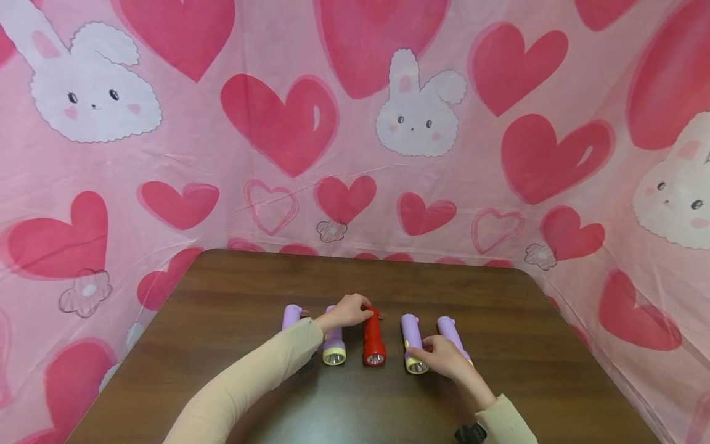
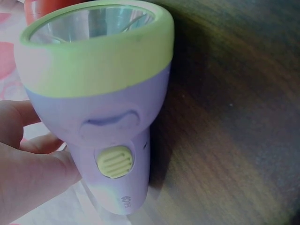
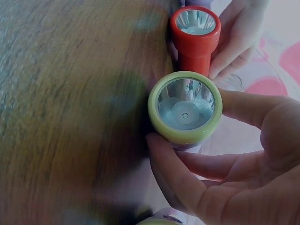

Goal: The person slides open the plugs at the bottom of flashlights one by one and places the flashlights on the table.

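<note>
A red flashlight lies on the table, its lens toward me. My left hand reaches over a purple flashlight with a pale yellow rim and grips the red one near its rear end. In the left wrist view that purple flashlight covers part of the left hand. My right hand pinches another purple flashlight near its head, thumb on one side and fingers on the other. The right wrist view shows its yellow-rimmed lens between the fingers of the right hand.
One more purple flashlight sits at the left end of the row, partly behind the left sleeve. Another purple flashlight lies just beyond the right hand. The brown wooden table meets a pink heart-patterned cloth at its far edge.
</note>
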A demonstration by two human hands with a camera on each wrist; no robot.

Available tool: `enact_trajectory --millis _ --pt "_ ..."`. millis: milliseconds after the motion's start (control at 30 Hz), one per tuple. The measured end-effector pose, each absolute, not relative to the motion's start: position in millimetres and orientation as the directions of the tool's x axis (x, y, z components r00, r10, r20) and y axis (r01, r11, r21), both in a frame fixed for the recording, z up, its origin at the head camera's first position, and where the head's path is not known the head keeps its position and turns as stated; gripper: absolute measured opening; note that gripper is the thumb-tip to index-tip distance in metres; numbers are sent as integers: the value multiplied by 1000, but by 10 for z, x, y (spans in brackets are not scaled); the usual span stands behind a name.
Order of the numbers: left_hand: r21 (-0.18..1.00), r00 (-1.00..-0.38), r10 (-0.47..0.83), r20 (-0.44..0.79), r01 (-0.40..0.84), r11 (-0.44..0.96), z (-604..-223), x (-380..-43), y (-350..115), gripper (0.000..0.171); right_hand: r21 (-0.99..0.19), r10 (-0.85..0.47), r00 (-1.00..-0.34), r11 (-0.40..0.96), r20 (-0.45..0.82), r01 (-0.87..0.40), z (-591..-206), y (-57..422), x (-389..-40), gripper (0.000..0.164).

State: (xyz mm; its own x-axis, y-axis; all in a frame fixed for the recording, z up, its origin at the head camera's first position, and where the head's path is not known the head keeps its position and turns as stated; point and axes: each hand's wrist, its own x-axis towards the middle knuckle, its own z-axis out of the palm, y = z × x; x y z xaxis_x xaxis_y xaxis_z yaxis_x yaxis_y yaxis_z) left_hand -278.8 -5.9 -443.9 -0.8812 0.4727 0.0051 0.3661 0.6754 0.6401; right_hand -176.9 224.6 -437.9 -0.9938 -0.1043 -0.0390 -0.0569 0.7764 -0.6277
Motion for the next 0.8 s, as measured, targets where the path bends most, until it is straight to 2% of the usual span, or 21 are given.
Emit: enact_trajectory --millis 800 --pt "635 -883 469 13 370 679 -4489 -2802 -59 27 -660 -66 -996 751 -57 -12 -4359 2165 -1755 32"
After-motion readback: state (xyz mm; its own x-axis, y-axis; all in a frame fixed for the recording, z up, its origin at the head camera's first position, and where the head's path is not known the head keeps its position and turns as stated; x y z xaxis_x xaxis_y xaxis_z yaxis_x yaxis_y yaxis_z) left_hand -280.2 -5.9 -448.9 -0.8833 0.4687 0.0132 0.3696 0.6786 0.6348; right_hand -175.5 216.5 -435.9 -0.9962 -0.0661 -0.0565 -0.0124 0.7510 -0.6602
